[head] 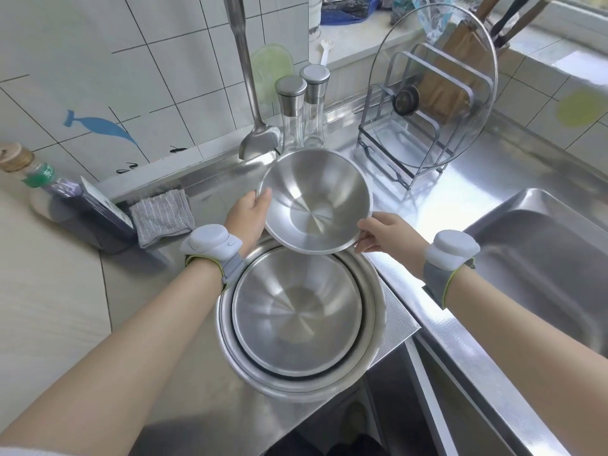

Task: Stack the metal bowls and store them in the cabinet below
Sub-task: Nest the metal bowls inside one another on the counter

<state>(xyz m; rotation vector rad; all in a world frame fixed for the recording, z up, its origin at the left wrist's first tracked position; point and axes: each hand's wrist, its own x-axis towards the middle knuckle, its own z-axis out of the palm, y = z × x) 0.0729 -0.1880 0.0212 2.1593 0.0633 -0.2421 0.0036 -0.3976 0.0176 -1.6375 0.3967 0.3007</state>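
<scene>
With 2 bowls already nested (296, 311) near the counter edge, the left hand (248, 215) and right hand (385, 235) clamp the third bowl's (316, 200) rim above them; cabinet storage remains.

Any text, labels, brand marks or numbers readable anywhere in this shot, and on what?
Green neck label on the dark glass bottle: white characters, too blurred to read.
White label on the dark box beside the bottle: print too small to read.
Held steel bowl, nested steel bowls, wrist devices: no markings visible.
</scene>
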